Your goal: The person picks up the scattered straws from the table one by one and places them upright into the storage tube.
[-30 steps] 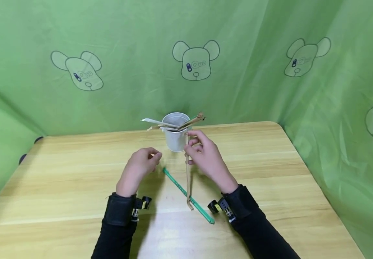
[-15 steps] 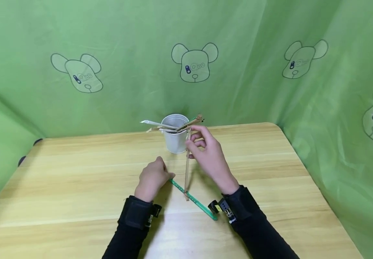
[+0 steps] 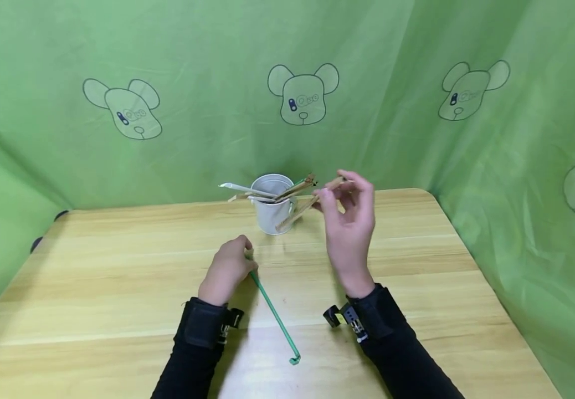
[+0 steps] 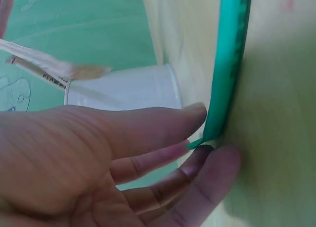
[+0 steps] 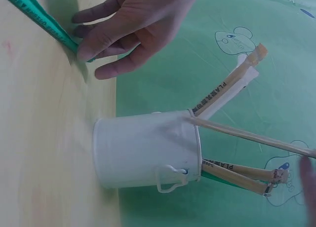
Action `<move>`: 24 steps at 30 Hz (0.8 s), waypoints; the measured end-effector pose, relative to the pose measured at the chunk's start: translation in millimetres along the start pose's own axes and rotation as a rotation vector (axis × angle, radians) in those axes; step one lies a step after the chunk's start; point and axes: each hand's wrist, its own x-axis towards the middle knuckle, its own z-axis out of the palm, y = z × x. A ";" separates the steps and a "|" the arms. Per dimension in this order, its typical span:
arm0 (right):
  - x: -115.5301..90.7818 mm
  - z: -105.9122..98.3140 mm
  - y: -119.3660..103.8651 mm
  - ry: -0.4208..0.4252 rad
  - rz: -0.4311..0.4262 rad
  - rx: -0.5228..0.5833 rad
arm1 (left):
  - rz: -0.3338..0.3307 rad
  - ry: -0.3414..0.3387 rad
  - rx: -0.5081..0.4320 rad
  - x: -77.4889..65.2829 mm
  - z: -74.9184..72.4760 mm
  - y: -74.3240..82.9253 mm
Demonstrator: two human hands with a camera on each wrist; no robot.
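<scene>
My left hand (image 3: 225, 271) pinches the far end of a green paper-wrapped straw (image 3: 273, 313), whose near end points toward me. In the left wrist view, thumb and fingers meet at the tip of that green straw (image 4: 228, 64). Farther right and higher, my right hand (image 3: 349, 227) holds a brown paper-wrapped straw (image 3: 299, 213) between thumb and fingers, its lower end in front of a white metal bucket (image 3: 270, 219). The right wrist view shows the brown straw (image 5: 247, 135) slanting across the bucket's rim, apart or touching I cannot tell. Most of the right hand lies outside that view.
Several wrapped straws, white (image 3: 245, 189), brown (image 3: 294, 189) and green, lean out both sides of the bucket. It stands near the back edge of the wooden table (image 3: 118, 277). A green curtain (image 3: 208, 138) hangs behind and at the sides.
My left hand has reached the green straw and swung its near end to the left. My right hand has risen rightward with the brown straw, which has gone from upright to slanted.
</scene>
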 end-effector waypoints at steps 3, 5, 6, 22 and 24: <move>1.9 0.8 0.6 0.097 -0.128 0.063 | 0.013 0.016 -0.008 -1.1 -7.0 -1.3; 2.1 1.6 1.5 0.128 -0.165 0.088 | 0.022 0.036 0.000 -2.7 -12.1 -1.8; 2.1 1.8 2.5 0.133 -0.172 0.093 | 0.024 0.045 -0.003 -3.5 -14.7 -1.8; -10.8 0.4 20.4 -0.011 -0.090 0.054 | 0.031 0.054 -0.030 -5.3 -28.9 -3.0; -12.1 0.0 23.0 -0.035 -0.067 0.035 | 0.030 0.050 -0.029 -4.6 -27.9 -3.9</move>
